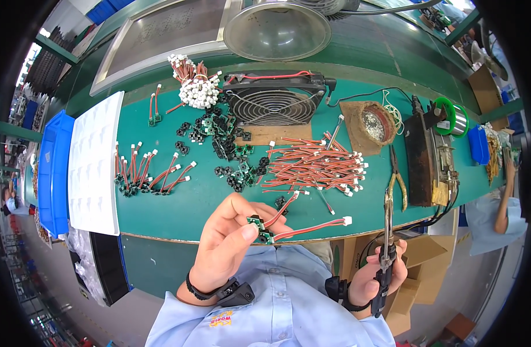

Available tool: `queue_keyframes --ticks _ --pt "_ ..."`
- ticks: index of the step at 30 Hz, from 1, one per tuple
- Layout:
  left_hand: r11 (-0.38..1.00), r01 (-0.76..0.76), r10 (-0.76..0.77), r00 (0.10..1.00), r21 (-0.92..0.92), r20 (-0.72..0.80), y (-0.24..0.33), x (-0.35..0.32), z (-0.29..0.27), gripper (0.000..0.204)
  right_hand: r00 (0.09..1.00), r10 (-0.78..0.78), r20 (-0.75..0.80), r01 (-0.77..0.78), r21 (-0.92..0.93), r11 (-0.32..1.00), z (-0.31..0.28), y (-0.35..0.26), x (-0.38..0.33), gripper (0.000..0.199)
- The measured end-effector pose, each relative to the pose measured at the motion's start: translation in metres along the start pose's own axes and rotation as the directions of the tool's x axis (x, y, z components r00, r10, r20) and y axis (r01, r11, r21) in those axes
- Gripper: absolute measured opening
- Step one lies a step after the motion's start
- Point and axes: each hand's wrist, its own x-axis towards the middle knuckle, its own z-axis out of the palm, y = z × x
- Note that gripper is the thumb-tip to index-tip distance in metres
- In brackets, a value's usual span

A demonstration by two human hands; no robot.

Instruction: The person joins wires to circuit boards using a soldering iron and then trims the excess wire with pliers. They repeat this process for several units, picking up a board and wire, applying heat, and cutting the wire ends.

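My left hand (222, 246) pinches small green circuit boards (259, 226) between thumb and fingers, at the table's front edge. Two red-and-brown wire leads (314, 229) with white plugs stick out to the right from them. On the right, my right hand (387, 274) is wrapped round the dark handle of a soldering iron (388, 222), its metal shaft pointing up and away. The iron's tip lies near the pliers (397, 179) in the picture; whether they touch I cannot tell. Beyond my left hand lie loose black parts and green boards (237, 173).
A pile of wire leads (317, 165) lies mid-table before a black fan (275, 99). Wired boards (141, 179) sit left, beside a white tray (94, 168) and blue bin (54, 173). Right stand a round pot (378, 124) and green-rimmed solder spool (457, 120). A metal hood (277, 32) hangs behind.
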Motion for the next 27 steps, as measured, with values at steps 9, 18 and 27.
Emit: queue_keyframes --ticks 9,18,27 --pt "1.000 0.001 0.001 0.999 -0.030 0.039 0.003 -0.001 -0.001 0.020 1.000 -0.004 0.011 0.004 -0.009 1.000 0.002 -0.001 -0.001 0.060" --pt "0.999 -0.021 0.022 0.999 -0.042 0.033 0.003 -0.002 -0.006 0.020 0.995 0.076 0.071 -0.070 -0.092 0.993 0.012 -0.008 0.006 0.047" --pt "0.887 -0.120 0.293 0.891 0.445 -0.345 0.006 -0.019 -0.102 0.014 0.901 0.319 0.295 -0.324 -0.034 0.945 0.051 0.013 0.017 0.039"
